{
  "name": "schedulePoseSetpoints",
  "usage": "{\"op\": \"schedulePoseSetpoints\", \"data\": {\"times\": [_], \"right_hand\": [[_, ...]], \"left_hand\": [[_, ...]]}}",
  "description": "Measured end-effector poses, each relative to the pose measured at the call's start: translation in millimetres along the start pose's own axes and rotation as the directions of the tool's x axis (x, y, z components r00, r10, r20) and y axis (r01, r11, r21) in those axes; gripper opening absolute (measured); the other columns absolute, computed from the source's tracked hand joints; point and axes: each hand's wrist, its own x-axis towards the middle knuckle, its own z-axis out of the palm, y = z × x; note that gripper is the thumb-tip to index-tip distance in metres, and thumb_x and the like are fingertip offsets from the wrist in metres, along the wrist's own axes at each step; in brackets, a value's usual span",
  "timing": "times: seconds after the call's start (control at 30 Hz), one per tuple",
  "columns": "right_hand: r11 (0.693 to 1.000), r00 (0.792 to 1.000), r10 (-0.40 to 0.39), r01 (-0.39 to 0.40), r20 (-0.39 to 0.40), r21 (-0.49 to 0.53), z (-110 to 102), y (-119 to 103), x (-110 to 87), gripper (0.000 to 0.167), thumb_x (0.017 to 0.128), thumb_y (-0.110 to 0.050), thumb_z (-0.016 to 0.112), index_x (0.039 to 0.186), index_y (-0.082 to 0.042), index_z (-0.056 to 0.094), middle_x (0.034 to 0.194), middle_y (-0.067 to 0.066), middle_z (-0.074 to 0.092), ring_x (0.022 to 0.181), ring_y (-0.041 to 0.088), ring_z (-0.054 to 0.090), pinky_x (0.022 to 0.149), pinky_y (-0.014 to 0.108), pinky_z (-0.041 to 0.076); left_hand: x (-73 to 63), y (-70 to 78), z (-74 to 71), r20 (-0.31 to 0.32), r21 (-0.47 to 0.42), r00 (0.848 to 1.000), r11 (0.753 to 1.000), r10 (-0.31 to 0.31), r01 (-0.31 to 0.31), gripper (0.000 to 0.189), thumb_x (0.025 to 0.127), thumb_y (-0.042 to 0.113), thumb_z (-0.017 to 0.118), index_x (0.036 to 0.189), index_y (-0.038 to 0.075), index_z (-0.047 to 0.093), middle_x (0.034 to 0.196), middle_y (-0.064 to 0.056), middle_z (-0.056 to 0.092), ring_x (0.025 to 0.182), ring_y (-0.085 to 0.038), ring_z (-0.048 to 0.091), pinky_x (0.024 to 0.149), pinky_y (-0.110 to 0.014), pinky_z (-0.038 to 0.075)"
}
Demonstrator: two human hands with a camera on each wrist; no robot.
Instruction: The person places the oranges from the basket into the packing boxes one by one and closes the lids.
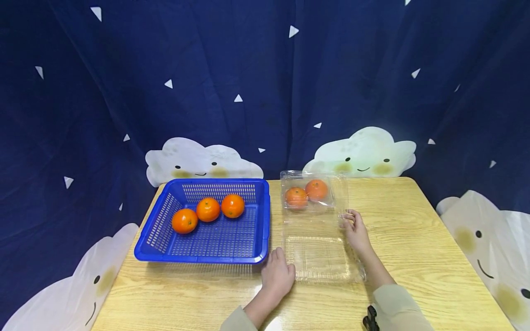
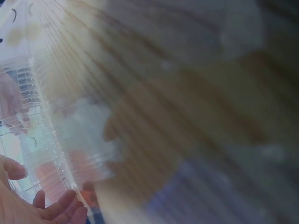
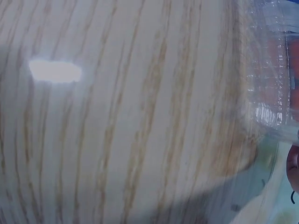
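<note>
A clear plastic clamshell box lies unfolded on the table, its two halves one behind the other. Two oranges sit in its far half, seen through the plastic. My right hand pinches the box's right edge near the fold; only a fingertip enters the right wrist view. At the near half's left edge is my left hand, beside the basket's near right corner. In the left wrist view its thumb and fingers stand apart, close to the plastic.
To the left stands a blue plastic basket with three oranges in a row along its left and back. The wooden table ends at a dark blue curtain with cloud prints. A small black object is by the right sleeve.
</note>
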Motion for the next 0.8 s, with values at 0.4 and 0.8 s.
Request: {"op": "schedulePoseSetpoints", "data": {"times": [0.4, 0.8], "right_hand": [[0.993, 1.000, -0.031, 0.031, 0.003, -0.113, -0.5, -1.7, 2.4, 0.038, 0.097, -0.007, 0.036, 0.132, 0.006, 0.028, 0.121, 0.029, 0.046, 0.094, 0.040, 0.057, 0.069, 0.021, 0.047], [0.919, 0.990, 0.044, 0.013, 0.134, -0.395, -17.4, -13.5, -18.9, 0.068, 0.097, -0.037, 0.035, 0.137, 0.013, 0.015, 0.125, 0.034, 0.038, 0.098, 0.046, 0.052, 0.077, 0.052, 0.047]], "left_hand": [[0.0, -0.3, 2.3, -0.043, 0.020, 0.999, 1.000, -0.017, 0.018, 0.020, 0.075, 0.018, 0.052, 0.087, 0.004, 0.044, 0.083, -0.009, 0.052, 0.075, -0.025, 0.054, 0.048, -0.033, 0.040], [0.1, 3.3, -0.9, -0.041, 0.044, 0.998, 0.998, -0.037, 0.039, 0.023, 0.076, 0.018, 0.054, 0.091, 0.003, 0.046, 0.084, -0.010, 0.052, 0.074, -0.025, 0.054, 0.049, -0.034, 0.041]]}}
